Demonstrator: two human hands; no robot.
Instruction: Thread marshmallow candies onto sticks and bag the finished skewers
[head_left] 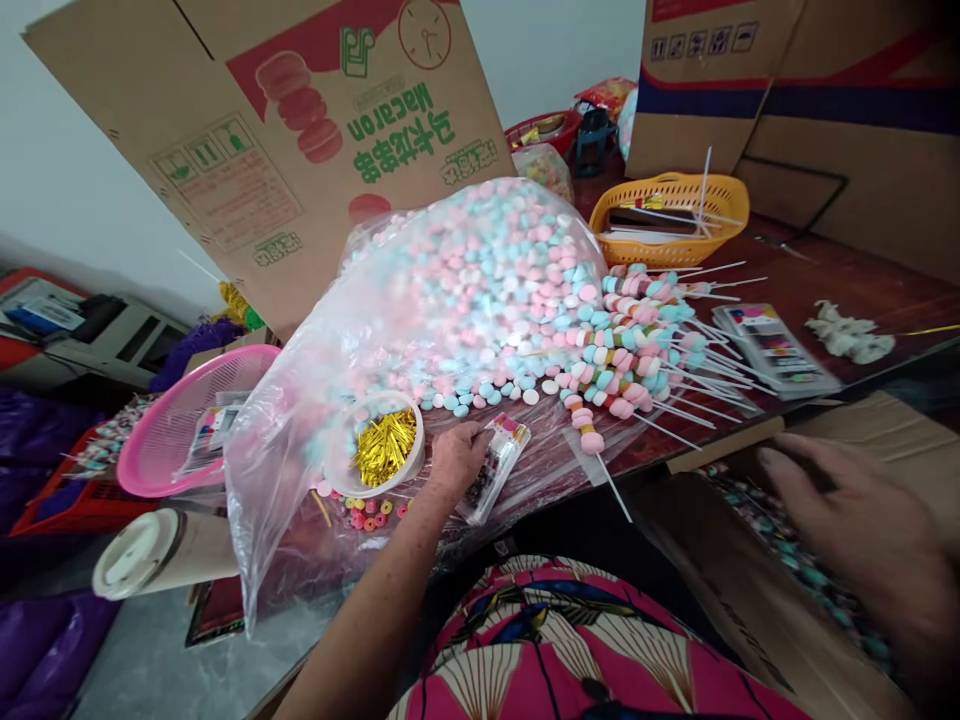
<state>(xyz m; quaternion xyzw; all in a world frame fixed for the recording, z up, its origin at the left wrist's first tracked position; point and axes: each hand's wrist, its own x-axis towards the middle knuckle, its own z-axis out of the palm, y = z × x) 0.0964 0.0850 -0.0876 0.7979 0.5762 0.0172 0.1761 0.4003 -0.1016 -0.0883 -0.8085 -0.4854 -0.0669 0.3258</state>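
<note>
My left hand [455, 460] is closed on the left edge of a stack of clear printed plastic bags [504, 455] at the table's front edge. Just left of it stands a round clear tub [418, 470] holding gold twist ties [386, 447]. Slightly blurred, my right hand [862, 530] is above an open cardboard box [720, 570], its fingers stretched out and nothing visible in them. Many wrapped candy skewers lie in that box [787, 560]. Pastel candy skewers on white sticks [637, 350] are piled on the table, with one skewer [587, 425] apart in front.
A large clear bag of pastel candies [495, 280] covers the middle. Behind stand a macaron carton [330, 130] and a yellow basket of sticks [675, 250]. Another bag stack [780, 350] lies right; a pink basket [180, 420] and a lidded paper cup [165, 555] are left.
</note>
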